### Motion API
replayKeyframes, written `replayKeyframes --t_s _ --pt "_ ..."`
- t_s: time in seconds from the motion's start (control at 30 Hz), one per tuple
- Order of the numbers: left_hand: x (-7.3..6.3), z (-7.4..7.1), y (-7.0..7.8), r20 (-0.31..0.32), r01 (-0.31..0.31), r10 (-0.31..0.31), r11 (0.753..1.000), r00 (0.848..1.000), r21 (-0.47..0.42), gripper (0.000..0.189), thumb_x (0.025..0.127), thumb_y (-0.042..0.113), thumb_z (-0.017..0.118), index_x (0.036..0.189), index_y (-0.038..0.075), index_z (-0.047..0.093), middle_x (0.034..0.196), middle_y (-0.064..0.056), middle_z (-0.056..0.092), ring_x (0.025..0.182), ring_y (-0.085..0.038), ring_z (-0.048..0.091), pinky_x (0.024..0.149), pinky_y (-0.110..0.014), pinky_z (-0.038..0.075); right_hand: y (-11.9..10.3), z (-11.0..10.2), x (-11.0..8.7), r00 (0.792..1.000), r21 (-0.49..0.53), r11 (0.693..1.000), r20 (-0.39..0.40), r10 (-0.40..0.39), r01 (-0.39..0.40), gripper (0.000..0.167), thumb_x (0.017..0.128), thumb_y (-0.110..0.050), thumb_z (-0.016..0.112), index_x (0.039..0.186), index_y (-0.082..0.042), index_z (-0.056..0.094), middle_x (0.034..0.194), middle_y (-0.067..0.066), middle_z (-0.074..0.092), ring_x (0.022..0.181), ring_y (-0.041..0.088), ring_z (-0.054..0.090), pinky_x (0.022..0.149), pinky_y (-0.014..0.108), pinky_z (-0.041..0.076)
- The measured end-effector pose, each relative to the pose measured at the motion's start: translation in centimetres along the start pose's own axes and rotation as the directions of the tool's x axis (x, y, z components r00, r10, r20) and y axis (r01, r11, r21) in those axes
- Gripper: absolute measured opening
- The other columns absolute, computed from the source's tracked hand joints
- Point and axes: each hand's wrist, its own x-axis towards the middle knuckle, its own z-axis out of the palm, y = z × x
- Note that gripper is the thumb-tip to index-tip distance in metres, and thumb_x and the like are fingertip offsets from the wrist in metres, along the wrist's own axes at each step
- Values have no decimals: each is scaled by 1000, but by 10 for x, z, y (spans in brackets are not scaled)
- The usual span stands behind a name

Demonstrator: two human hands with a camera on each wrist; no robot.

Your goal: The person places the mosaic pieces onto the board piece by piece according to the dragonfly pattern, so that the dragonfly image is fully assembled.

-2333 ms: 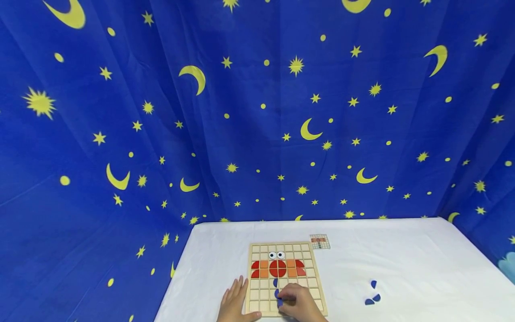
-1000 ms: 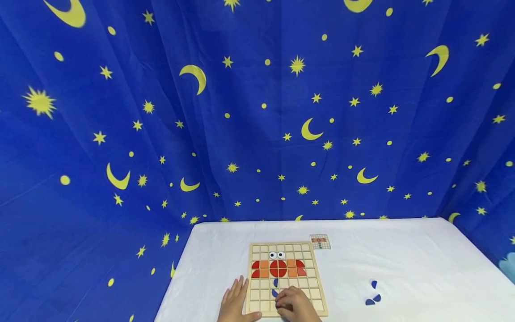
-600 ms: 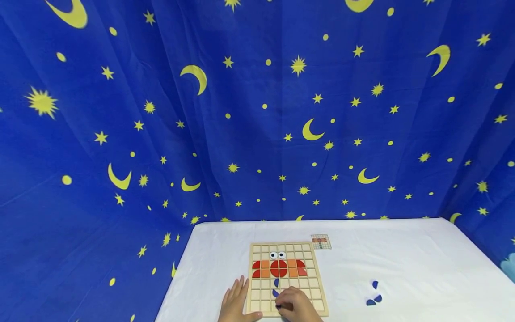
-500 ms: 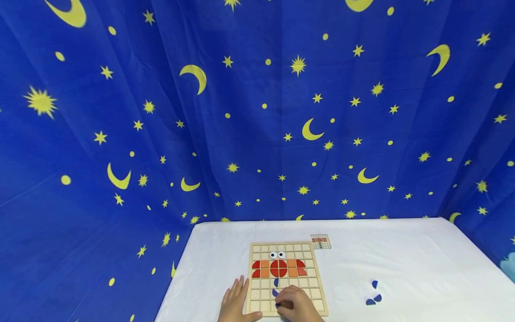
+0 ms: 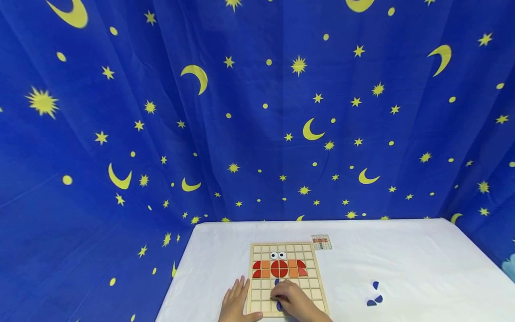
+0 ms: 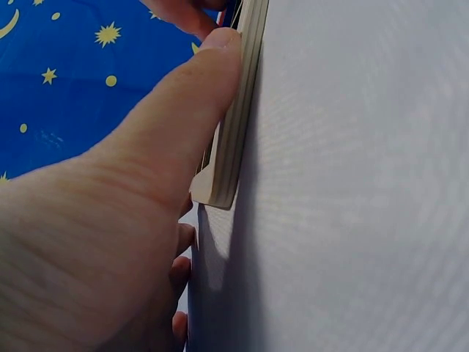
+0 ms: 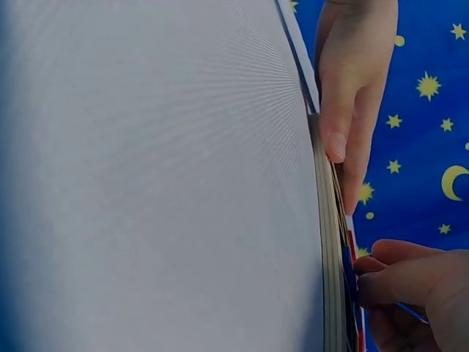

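A square wooden grid board [image 5: 325, 297] lies on the table, bearing red quarter pieces, orange squares and two eye pieces [image 5: 274, 256]. My left hand [image 5: 235, 302] rests along its left side with fingers straight, the thumb [image 6: 198, 88] on the near rim. Over the lower middle squares, my right hand [image 5: 297, 302] has its fingertips curled together and pinches a blue half-circle piece, mostly hidden by the fingers. Above the fingertips a blue half-circle [image 5: 276, 281] shows in a square; below them sits another blue half-circle [image 5: 279, 307].
Three loose blue half-circles, one of them [image 5: 376, 285] farther back, lie on the white cloth right of the board. A small pattern card [image 5: 322, 242] lies by the board's far right corner. A blue curtain [image 5: 249, 134] with moons and stars surrounds the table.
My right hand has shifted from the lowest blue piece up to the one above it, now covering it. The lowest blue half-circle shows in its square. My left hand stays put.
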Motion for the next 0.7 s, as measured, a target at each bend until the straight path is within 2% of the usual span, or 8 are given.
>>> replayKeyframes --t_s 0.17,0.23,0.43,0.6,0.7 --pt "-1 2 -1 -9 -13 13 1000 1000 10 103 72 53 75 144 -6 31 152 -29 27 139 -53 22 110 -69 16 0 -1 2 1000 -77 997 -15 -2 1 17 83 -2 66 91 -15 73 92 -7 72 87 4 62 81 24 53" --pt "-1 3 -1 -11 -18 19 1000 1000 10 103 72 53 76 144 -5 31 152 -29 27 139 -52 22 110 -69 16 0 -2 3 1000 -107 994 -3 19 -19 19 82 -1 65 90 -16 73 91 -9 71 87 3 61 81 25 53" --pt "-2 2 1 -14 -16 16 1000 1000 14 103 72 54 75 144 -5 32 152 -29 27 139 -52 22 110 -69 16 0 -6 5 995 -84 994 64 78 -73 21 81 1 65 91 -14 74 93 -8 67 88 3 61 82 23 55" --pt "-2 1 1 -20 -19 19 1000 1000 10 102 73 54 74 145 -5 32 152 -28 27 139 -52 22 111 -68 16 0 -11 5 997 -126 990 47 63 -56 17 78 -2 69 90 -13 75 93 -8 66 88 5 61 80 23 55" --pt "-2 0 1 -19 -21 21 1000 1000 7 102 73 55 73 145 -5 32 152 -28 27 139 -52 22 110 -68 15 0 -12 4 996 -109 992 43 75 -69 17 78 -3 69 90 -13 74 93 -9 66 88 4 60 79 23 54"
